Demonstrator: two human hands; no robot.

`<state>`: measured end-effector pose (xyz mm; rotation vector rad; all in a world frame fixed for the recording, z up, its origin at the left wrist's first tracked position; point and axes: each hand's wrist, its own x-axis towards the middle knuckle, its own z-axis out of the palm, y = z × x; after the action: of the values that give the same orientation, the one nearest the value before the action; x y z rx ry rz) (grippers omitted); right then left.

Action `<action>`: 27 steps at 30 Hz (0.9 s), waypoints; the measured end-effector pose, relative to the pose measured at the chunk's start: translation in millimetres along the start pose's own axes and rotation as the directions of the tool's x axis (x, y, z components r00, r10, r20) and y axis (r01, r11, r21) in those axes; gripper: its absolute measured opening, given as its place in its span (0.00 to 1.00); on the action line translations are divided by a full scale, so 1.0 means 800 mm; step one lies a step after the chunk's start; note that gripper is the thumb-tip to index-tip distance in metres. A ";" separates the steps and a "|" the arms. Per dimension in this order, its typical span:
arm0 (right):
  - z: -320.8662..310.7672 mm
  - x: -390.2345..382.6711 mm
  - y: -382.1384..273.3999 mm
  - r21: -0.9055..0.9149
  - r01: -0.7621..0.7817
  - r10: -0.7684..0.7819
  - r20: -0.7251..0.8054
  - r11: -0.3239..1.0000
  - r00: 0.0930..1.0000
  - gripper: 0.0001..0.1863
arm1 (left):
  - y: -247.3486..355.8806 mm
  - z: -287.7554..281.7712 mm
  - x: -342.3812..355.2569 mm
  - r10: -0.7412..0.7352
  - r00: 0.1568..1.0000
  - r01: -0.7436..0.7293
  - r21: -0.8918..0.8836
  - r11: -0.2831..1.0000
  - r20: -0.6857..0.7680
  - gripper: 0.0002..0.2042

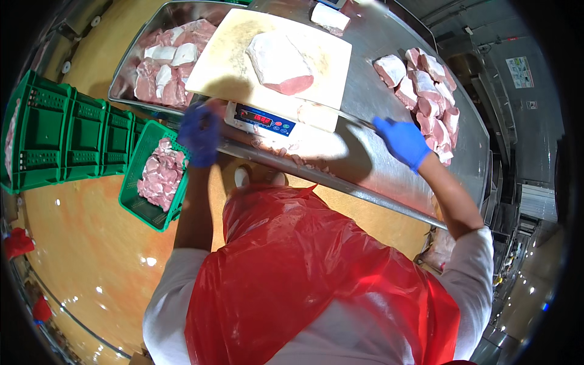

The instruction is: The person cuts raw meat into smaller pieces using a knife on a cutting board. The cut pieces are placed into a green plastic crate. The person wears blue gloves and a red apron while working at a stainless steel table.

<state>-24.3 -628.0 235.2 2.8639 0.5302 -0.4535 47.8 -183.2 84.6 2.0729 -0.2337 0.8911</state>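
Observation:
My right hand (403, 143), in a blue glove, is closed round the handle of a knife (356, 120). The blade points left, reaching over the right front corner of the white cutting board (228, 45). On the board lies a thick piece of raw meat (274, 61) with a pale fat layer on top. My blue-gloved left hand (199, 134) is blurred beside the board's front left corner, between the metal tub (128, 70) and the digital scale (261, 120). Its fingers are too smeared to read.
Several cut meat pieces (426, 91) are heaped on the right of the steel table (377, 73); another block (330, 19) lies at the back. Meat pieces fill the tub. A green crate (131, 191) holds trimmings (163, 173), near stacked green crates (45, 140). Scraps (298, 160) dot the table's front edge.

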 end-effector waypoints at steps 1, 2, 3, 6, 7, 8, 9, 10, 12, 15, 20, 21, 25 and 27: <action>0.011 -0.021 0.010 0.082 0.012 0.000 -0.145 0.997 0.989 0.13 | -0.013 -0.036 -0.002 -0.030 0.999 0.033 0.089 0.996 -0.029 0.05; 0.026 -0.040 0.012 0.164 0.043 0.005 -0.282 0.985 0.959 0.14 | -0.050 -0.070 -0.018 -0.139 0.990 0.137 0.148 0.980 0.008 0.07; 0.042 -0.055 0.007 0.249 0.080 0.029 -0.406 0.965 0.913 0.14 | -0.091 -0.105 -0.036 -0.250 0.967 0.235 0.211 0.949 0.045 0.09; 0.096 -0.057 -0.031 0.547 0.089 0.324 -0.611 0.832 0.723 0.12 | -0.174 -0.193 -0.065 -0.536 0.697 0.148 0.636 0.758 0.477 0.21; 0.111 -0.056 -0.044 0.725 -0.019 0.474 -0.430 0.689 0.768 0.11 | -0.180 -0.192 -0.046 -0.637 0.548 0.009 0.757 0.653 0.543 0.24; 0.120 -0.047 -0.062 0.811 -0.035 0.589 -0.394 0.584 0.706 0.10 | -0.156 -0.166 -0.007 -0.544 0.674 0.094 0.672 0.735 0.500 0.25; 0.123 -0.031 -0.081 0.883 -0.034 0.692 -0.343 0.469 0.635 0.10 | -0.125 -0.131 0.032 -0.242 0.873 0.075 0.374 0.924 0.423 0.24; 0.116 -0.012 -0.101 0.889 0.089 0.725 -0.420 0.448 0.546 0.11 | -0.072 -0.085 0.075 -0.319 0.870 0.253 0.216 0.943 0.376 0.21; 0.089 0.020 -0.125 0.885 0.140 0.727 -0.447 0.444 0.521 0.10 | -0.040 0.013 0.118 -0.176 0.881 0.196 -0.001 0.981 0.440 0.21; 0.057 0.037 -0.133 0.925 0.209 0.697 -0.377 0.317 0.610 0.09 | 0.073 0.135 0.148 -0.280 0.777 0.167 0.244 0.955 0.564 0.45; 0.059 0.026 -0.121 0.872 0.146 0.649 -0.451 0.468 0.613 0.08 | 0.139 0.192 0.163 -0.302 0.588 -0.104 0.441 0.892 0.750 0.51; 0.064 0.020 -0.121 0.849 0.120 0.635 -0.472 0.515 0.612 0.08 | 0.120 0.185 0.171 -0.158 0.531 -0.168 0.286 0.943 0.832 0.48; 0.097 0.005 -0.124 0.733 0.021 0.538 -0.518 0.680 0.665 0.08 | 0.037 0.154 0.186 0.411 0.342 -0.338 -0.298 0.893 0.845 0.44; 0.100 0.003 -0.128 0.710 -0.057 0.502 -0.436 0.702 0.747 0.08 | 0.016 0.135 0.149 0.369 0.576 -0.274 -0.253 0.928 0.729 0.38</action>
<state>-81.5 -552.5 145.7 3.6907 -0.0935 0.4922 184.2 -256.9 130.7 2.2204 -1.1370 0.0968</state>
